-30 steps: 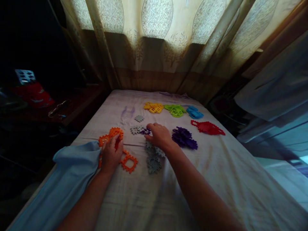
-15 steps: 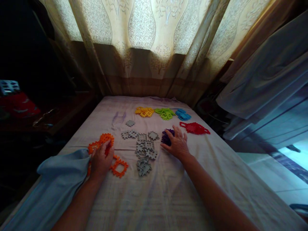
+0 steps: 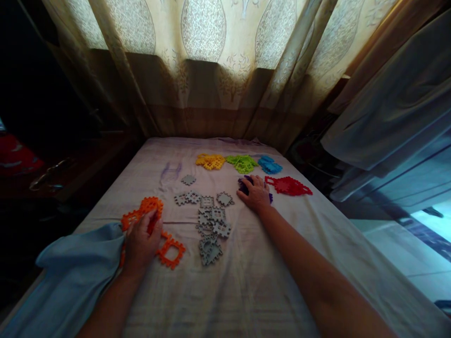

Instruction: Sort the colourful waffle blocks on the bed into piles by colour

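Note:
My right hand (image 3: 255, 193) lies over the pile of purple interlocking tiles (image 3: 246, 182), its fingers closed around them; purple edges show on both sides. My left hand (image 3: 143, 239) rests beside the orange interlocking tiles (image 3: 151, 204), its fingers loosely bent, with a gap between thumb and fingers where orange-red shows. One orange square frame tile (image 3: 172, 253) lies just right of that hand. Between the hands is a loose group of grey interlocking tiles (image 3: 218, 214), some overlapping. A single grey tile (image 3: 188, 180) lies farther back.
Yellow tiles (image 3: 210, 161), lime green tiles (image 3: 242, 164) and blue tiles (image 3: 269, 165) lie in piles along the back. Red tiles (image 3: 291, 186) are spread right of my right hand. A light blue cloth (image 3: 81, 263) lies by my left forearm. A curtain (image 3: 204, 117) hangs behind the sheet-covered surface (image 3: 246, 291).
My right hand has closed over the purple tiles and shifted them a little away from me and to the right. The left hand stays by the orange tiles. The view has tilted slightly.

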`<state>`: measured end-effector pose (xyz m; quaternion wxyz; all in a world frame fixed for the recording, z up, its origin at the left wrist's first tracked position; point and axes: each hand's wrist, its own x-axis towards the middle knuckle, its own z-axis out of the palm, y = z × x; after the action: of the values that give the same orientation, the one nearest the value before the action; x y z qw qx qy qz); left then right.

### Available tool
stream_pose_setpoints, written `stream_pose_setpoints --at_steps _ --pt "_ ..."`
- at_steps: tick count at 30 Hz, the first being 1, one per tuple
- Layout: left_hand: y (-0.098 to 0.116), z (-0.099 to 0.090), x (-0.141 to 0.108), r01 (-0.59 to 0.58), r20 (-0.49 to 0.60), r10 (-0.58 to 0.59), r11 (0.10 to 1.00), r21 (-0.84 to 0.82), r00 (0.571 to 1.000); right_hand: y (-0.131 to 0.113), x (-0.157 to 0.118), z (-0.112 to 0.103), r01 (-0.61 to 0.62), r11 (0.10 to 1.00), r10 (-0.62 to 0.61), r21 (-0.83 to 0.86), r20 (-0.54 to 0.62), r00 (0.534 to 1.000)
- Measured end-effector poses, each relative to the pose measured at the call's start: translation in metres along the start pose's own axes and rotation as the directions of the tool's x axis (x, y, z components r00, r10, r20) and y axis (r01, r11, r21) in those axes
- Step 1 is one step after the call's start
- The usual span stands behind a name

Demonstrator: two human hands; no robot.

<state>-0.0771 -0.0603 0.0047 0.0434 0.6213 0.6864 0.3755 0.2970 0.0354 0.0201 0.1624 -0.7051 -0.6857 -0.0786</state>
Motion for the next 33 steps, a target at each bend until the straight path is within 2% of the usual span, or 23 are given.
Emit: stream_pose_setpoints --at_steps 6,8,11,13,15,18,21,23,26,31,33 --pt "0.005 -0.003 -0.001 -0.06 0.013 0.06 0.998 0.011 0.998 0.001 0.013 0.008 -0.077 0.997 0.076 -0.008 -0.104 0.992" --pt "0.008 -0.002 -0.002 -0.101 0.032 0.101 0.995 -0.018 0.994 -0.012 0.014 0.003 -0.01 1.0 0.012 0.016 -0.159 0.987" --pt "0.012 -0.002 -0.003 -0.163 0.05 0.169 0.981 -0.101 0.984 -0.053 0.023 -0.007 0.225 0.97 -0.206 0.09 -0.188 0.96" --pt "0.013 -0.004 -0.003 -0.204 0.03 0.21 0.97 -0.129 0.977 -0.09 0.034 -0.01 0.347 0.924 -0.333 0.16 -0.108 0.937" --pt "0.012 -0.008 -0.002 -0.253 -0.017 0.253 0.962 -0.1 0.967 -0.127 0.048 -0.008 0.384 0.895 -0.397 0.226 0.017 0.917" --pt "0.007 -0.012 -0.001 -0.255 -0.072 0.26 0.964 0.07 0.963 -0.172 0.065 0.001 0.313 0.918 -0.36 0.244 0.18 0.915" --pt "0.002 -0.012 -0.003 -0.107 -0.027 0.119 0.955 0.277 0.992 -0.192 0.07 0.013 0.24 0.947 -0.301 0.215 0.324 0.897" --pt "0.001 -0.01 -0.004 -0.031 0.045 0.016 0.928 0.371 0.999 -0.193 0.065 0.017 0.264 0.942 -0.326 0.208 0.377 0.867" --pt "0.003 -0.009 -0.005 -0.026 0.14 -0.038 0.904 0.427 0.989 -0.184 0.049 0.017 0.368 0.898 -0.435 0.241 0.36 0.825" --pt "0.014 -0.006 -0.01 -0.12 0.252 0.034 0.934 0.336 0.967 -0.15 0.005 0.0 0.477 0.804 -0.578 0.355 0.28 0.766" --pt "0.018 -0.002 -0.015 -0.193 0.302 0.113 0.949 0.249 0.947 -0.129 -0.01 -0.009 0.489 0.781 -0.596 0.388 0.23 0.769"
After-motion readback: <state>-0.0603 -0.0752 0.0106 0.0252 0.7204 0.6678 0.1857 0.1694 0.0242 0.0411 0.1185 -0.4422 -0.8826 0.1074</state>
